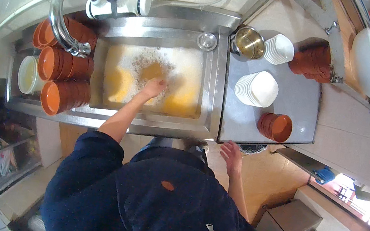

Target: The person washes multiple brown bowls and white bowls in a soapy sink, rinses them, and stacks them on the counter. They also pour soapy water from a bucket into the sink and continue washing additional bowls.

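My left hand [152, 89] reaches over the middle of a metal sink [144, 121] with cloudy, foamy water [127, 65] in it. The hand is at the water's surface, and its fingers do not show clearly enough to tell what they hold, if anything. Around it the foam is broken by a darker, bubbly patch. My right hand [232, 156] hangs beside the front edge of the grey counter [238, 125], holding nothing, its fingers apart. Nearest to it on that counter is a short stack of brown clay dishes [276, 127].
Stacked clay dishes [62, 96] and a white tub [29, 74] line the sink's left side, below a curved tap [58, 4]. White bowls [256, 88], a metal pot [248, 43] and more clay dishes [312, 62] stand on the right counter. An open cabinet door [328, 17] overhangs it.
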A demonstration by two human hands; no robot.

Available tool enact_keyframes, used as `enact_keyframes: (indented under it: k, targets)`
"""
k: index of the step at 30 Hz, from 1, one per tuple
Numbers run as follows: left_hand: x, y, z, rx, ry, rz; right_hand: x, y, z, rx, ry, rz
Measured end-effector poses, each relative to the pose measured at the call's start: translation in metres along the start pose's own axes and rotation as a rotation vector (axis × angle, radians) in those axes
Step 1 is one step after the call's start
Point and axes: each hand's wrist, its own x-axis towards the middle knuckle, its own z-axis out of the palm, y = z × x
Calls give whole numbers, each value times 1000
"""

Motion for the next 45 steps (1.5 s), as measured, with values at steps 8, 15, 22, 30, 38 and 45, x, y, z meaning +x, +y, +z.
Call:
enact_keyframes:
  k: [8,15,22,30,38,45]
  targets:
    - [151,120,26,-1011,182,-378,11,-3,46,-128,-10,4]
    - [186,123,55,-1244,213,-322,-16,40,21,-157,100,146]
    - [61,-89,23,-696,518,-346,-10,64,0,-178,167,250]
    - [110,-181,41,351,108,-584,-1,76,0,-248,186,346]
    - [92,-160,91,1062,-114,-356,-2,82,-18,-249,236,335]
    - [92,-163,92,790,-426,-356,6,90,-20,-266,199,362]
